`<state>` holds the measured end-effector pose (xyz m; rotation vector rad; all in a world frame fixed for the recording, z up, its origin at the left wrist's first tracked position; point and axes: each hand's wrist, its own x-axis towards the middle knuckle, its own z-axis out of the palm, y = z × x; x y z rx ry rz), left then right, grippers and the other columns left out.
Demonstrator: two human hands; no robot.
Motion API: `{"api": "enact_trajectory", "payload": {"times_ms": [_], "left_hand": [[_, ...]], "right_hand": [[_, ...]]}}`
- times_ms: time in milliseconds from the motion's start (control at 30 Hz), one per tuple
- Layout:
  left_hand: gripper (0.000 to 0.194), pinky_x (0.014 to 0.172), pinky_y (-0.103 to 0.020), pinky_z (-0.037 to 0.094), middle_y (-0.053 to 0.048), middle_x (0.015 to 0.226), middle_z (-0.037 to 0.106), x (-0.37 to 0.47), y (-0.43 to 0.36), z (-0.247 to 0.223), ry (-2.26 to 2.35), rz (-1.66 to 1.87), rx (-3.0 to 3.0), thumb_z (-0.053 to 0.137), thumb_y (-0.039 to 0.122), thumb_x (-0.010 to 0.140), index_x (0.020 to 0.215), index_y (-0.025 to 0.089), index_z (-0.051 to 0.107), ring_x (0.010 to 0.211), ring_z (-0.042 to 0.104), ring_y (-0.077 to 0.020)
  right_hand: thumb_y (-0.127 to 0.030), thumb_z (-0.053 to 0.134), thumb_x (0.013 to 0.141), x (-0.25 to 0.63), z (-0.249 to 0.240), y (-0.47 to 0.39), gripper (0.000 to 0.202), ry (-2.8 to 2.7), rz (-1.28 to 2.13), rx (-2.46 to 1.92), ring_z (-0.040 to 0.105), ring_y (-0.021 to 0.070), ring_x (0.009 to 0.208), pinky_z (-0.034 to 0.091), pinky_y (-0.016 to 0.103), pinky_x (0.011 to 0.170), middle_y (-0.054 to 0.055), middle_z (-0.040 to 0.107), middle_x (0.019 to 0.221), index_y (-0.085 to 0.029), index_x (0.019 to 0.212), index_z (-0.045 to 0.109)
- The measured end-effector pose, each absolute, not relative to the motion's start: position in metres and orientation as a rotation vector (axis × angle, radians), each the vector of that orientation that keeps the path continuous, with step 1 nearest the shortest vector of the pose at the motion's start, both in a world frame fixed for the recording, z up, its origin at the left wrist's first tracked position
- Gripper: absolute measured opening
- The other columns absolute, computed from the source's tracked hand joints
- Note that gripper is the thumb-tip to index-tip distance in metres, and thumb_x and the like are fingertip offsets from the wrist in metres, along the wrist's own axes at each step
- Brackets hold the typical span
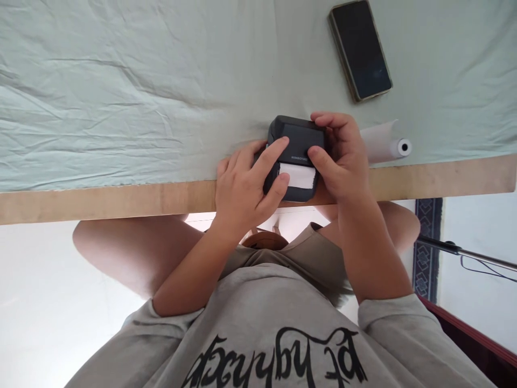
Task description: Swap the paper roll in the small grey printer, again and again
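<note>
A small black receipt printer [301, 139] sits at the table's near edge, between my two hands. A short strip of white paper [301, 176] shows at its near side, with a dark jagged edge. My left hand [252, 183] is closed around the printer's left side, its index finger lying on the top and its thumb by the paper. Around the right side curls my right hand [341, 153], thumb on the top and fingers at the far right corner. Partly behind my right hand lies a white paper roll [382, 143] with a dark-holed core.
A dark smartphone [361, 49] lies at the far right on the pale green cloth [161, 97]. The table's bare wooden edge [109, 200] runs along the near side, above my legs. A metal pole [484, 258] with a thin cable is at the lower right.
</note>
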<state>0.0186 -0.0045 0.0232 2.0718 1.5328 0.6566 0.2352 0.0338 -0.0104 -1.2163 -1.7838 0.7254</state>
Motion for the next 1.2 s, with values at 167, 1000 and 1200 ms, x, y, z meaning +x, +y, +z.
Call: {"api": "enact_trajectory", "payload": {"times_ms": [167,1000,1200], "left_hand": [[0.061,0.102,-0.048,0.042,-0.008,0.145,0.063,0.019,-0.005,0.022,1.53,0.664,2.074,0.024,0.063,0.104,0.149,0.032,0.052,0.127,0.059,-0.033],[0.068,0.106,-0.05,0.044,-0.016,0.146,0.063,0.019,-0.006,0.009,1.548,0.733,2.068,0.049,0.057,0.095,0.151,0.019,0.041,0.13,0.061,-0.038],[0.06,0.104,-0.049,0.045,-0.016,0.137,0.069,0.02,-0.007,0.007,1.578,0.712,2.094,0.052,0.056,0.094,0.141,0.019,0.053,0.125,0.065,-0.0371]], "right_hand": [[-0.052,0.061,0.095,0.236,-0.005,0.033,0.04,-1.824,0.739,-1.183,0.062,0.0247,0.129,0.055,0.048,0.11,0.006,0.063,0.136,-0.034,0.13,0.053],[-0.055,0.043,0.103,0.229,-0.009,0.021,0.036,-1.673,0.647,-1.183,0.063,0.0234,0.128,0.051,0.048,0.112,0.002,0.067,0.133,-0.036,0.129,0.061],[-0.061,0.041,0.102,0.228,-0.006,0.02,0.041,-1.681,0.635,-1.254,0.064,0.0228,0.125,0.05,0.047,0.113,0.003,0.067,0.131,-0.034,0.127,0.059]]}}
